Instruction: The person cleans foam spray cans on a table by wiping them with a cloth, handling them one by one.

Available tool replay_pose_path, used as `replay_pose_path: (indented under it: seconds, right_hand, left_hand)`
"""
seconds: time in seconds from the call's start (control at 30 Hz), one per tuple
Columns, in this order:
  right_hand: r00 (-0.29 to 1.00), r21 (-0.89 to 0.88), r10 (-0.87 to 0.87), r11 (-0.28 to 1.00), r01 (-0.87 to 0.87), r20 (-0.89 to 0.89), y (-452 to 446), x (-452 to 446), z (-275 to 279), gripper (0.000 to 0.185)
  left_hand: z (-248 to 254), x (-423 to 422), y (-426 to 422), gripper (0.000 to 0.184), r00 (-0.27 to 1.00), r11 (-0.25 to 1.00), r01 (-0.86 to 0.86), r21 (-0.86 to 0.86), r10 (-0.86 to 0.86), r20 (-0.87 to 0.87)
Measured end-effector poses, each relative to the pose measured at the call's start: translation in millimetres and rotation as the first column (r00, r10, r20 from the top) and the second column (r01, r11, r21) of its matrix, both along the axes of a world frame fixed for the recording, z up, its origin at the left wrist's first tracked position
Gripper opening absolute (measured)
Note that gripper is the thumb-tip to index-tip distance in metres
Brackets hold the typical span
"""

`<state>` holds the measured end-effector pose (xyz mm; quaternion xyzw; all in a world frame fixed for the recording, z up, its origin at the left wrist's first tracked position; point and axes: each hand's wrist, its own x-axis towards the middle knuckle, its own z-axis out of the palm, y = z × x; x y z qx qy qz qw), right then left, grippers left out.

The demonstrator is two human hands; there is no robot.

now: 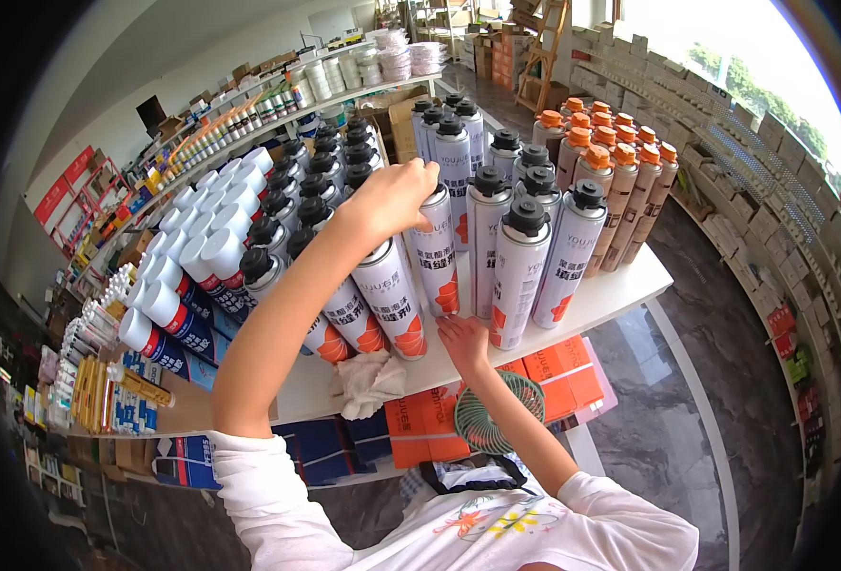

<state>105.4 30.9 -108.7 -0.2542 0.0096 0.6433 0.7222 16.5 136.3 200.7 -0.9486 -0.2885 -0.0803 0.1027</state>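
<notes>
White-capped cans crowd the left of the tabletop. A crumpled rag lies at the front edge. The left hand grips the top of 1 black-topped can, between similar cans; the right hand, loosely spread, is at its base. Orange-topped cans stand rightmost.

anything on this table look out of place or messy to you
Yes, the crumpled white cloth at the front edge of the table: it lies bunched beside upright cans. I see no spill.
</notes>
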Motion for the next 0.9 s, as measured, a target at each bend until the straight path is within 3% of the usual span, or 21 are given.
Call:
replay_pose_path:
  seconds: [0.1,0.2,0.27,0.33,0.47,0.53,0.7,0.9]
  right_hand:
    - [1.0,-0.025,-0.021,0.999,0.021,-0.017,13,-6,0,0.059]
    - [0.998,-0.024,-0.058,0.998,0.058,0.002,26,-5,-7,0.056]
    - [0.997,-0.007,-0.075,0.997,0.075,0.012,36,2,-16,0.054]
    - [1.0,0.062,0.016,0.998,-0.015,-0.024,48,10,-22,0.048]
    - [0.998,0.012,-0.03,0.999,0.031,-0.052,82,8,-25,0.045]
    - [0.992,-0.033,-0.109,0.994,0.107,-0.067,99,2,-30,0.039]
    - [0.989,0.024,-0.093,0.995,0.097,-0.115,141,2,-41,0.034]
    - [0.983,0.028,-0.097,0.994,0.103,-0.156,180,3,-36,0.027]
  left_hand:
    - [2,2,11,0.058,0.997,0.997,0.071,0.018,-0.072,0.03]
    - [8,9,20,0.064,0.998,0.997,-0.034,-0.063,0.03,-0.051]
    - [8,11,31,0.064,0.998,0.998,-0.034,-0.051,0.03,-0.063]
    - [12,12,39,0.062,0.996,0.997,-0.044,-0.063,0.039,-0.079]
    - [11,14,62,0.059,0.995,1.0,-0.024,-0.019,0.022,-0.097]
    - [10,16,71,0.06,0.995,0.999,-0.04,-0.008,0.039,-0.093]
    - [5,15,107,0.064,0.998,1.0,-0.005,0.009,0.005,-0.058]
    - [1,15,149,0.07,0.994,0.995,-0.098,-0.002,0.098,-0.055]
